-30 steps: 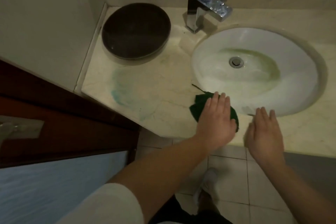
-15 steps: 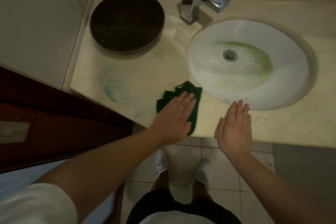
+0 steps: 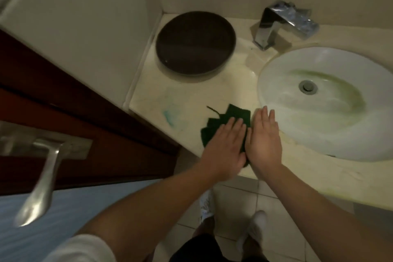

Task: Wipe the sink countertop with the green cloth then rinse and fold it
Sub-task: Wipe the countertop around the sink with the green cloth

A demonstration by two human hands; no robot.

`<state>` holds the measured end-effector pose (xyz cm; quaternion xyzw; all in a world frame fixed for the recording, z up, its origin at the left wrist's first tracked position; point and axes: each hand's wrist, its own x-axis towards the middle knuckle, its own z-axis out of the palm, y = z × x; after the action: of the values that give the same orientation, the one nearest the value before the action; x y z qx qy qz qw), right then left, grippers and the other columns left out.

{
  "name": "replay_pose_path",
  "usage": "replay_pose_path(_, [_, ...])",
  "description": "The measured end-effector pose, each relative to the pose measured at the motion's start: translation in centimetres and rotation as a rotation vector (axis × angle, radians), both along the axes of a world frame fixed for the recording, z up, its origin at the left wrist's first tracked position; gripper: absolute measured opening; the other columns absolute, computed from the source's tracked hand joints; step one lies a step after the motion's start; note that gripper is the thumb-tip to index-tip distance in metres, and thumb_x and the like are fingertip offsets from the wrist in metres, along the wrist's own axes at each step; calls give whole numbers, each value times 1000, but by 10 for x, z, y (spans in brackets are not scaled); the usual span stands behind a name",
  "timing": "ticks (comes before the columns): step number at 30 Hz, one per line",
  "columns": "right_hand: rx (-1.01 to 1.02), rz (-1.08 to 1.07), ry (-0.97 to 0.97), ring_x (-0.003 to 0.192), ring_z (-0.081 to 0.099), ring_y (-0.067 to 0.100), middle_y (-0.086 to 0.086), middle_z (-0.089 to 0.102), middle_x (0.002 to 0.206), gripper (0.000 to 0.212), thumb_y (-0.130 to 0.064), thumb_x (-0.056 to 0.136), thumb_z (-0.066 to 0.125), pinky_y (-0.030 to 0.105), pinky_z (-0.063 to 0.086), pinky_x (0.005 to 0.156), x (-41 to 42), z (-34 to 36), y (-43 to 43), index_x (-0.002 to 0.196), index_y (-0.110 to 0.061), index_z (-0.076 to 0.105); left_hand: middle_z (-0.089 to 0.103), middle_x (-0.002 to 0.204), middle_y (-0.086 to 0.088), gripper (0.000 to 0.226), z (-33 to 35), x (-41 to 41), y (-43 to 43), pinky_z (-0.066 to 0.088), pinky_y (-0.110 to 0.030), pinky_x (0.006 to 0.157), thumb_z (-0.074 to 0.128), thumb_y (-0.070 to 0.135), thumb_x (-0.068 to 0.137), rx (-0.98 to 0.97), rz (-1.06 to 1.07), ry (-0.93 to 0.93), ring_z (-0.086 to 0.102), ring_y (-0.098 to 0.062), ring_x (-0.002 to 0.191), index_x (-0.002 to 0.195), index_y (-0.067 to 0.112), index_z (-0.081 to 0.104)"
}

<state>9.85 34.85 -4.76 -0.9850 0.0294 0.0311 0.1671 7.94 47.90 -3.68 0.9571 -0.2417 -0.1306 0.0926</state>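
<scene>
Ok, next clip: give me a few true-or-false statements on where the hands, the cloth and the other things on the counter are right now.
1. The left hand lies flat on the green cloth. True.
2. The right hand grips the faucet. False: it is open and flat beside the cloth, well away from the faucet.
3. The cloth lies inside the sink basin. False: it lies on the countertop, left of the basin.
4. A bluish smear marks the countertop left of the cloth. True.
</scene>
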Motion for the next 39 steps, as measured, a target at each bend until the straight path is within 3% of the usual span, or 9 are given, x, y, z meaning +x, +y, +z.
replay_pose_path(3, [-47, 76, -5, 148, 17, 35, 21, 23, 158, 56, -20, 100, 36, 45, 16, 121, 14, -3, 25, 150, 2, 26, 9, 163, -15, 74, -8, -14, 32, 5, -46, 122, 24, 42, 92, -5, 37, -34, 0, -27, 150, 154, 4, 10])
replay_pose_path(6, [-113, 77, -1, 148, 17, 31, 16, 22, 160, 60, -30, 98, 28, 44, 15, 120, 15, -7, 39, 151, -1, 24, 13, 162, -16, 75, -17, -27, 56, 15, -49, 120, 34, 40, 91, -20, 309, -37, 7, -29, 150, 153, 2, 16])
replay_pose_path(12, [-150, 70, 17, 150, 12, 27, 13, 18, 161, 63, -33, 97, 23, 45, 16, 121, 16, -7, 39, 153, -4, 19, -4, 163, -15, 80, -11, -5, 69, -2, -40, 121, 17, 45, 88, -44, 899, -4, -6, -28, 150, 153, 3, -3])
replay_pose_path(17, [-148, 69, 48, 151, 9, 26, 12, 16, 162, 62, -32, 98, 25, 45, 15, 121, 17, -4, 39, 154, -5, 16, -4, 163, -17, 79, -8, 40, 103, -3, -40, 121, 25, 43, 93, -21, 1052, -19, -7, -29, 150, 153, 1, -4])
replay_pose_path(23, [-138, 68, 44, 151, 8, 25, 11, 15, 162, 62, -33, 98, 25, 44, 13, 121, 18, -5, 39, 154, -6, 17, -4, 163, -15, 76, -8, 104, 128, -2, -41, 122, 25, 40, 94, 23, 963, -30, -6, -27, 150, 153, 3, -4])
replay_pose_path(28, [-139, 65, 54, 151, 7, 25, 10, 14, 163, 63, -33, 98, 28, 43, 13, 121, 18, -5, 40, 154, -7, 16, 3, 163, -15, 74, -7, 127, 107, 1, -43, 122, 25, 37, 92, 45, 768, -57, -1, -28, 150, 154, 4, 3])
replay_pose_path(35, [-180, 80, 46, 151, 8, 25, 11, 12, 163, 63, -34, 99, 23, 42, 12, 121, 17, -6, 39, 154, -6, 15, 13, 162, -17, 71, -6, 48, 31, 6, -46, 121, 25, 37, 91, 34, 388, -77, 7, -31, 150, 153, 4, 16])
replay_pose_path(39, [-119, 84, 58, 151, 8, 22, 9, 13, 163, 61, -32, 99, 24, 41, 12, 122, 19, -4, 37, 155, -8, 16, 18, 162, -13, 72, -8, 31, 47, 6, -42, 121, 32, 39, 89, 10, 314, -53, 11, -27, 150, 153, 7, 21])
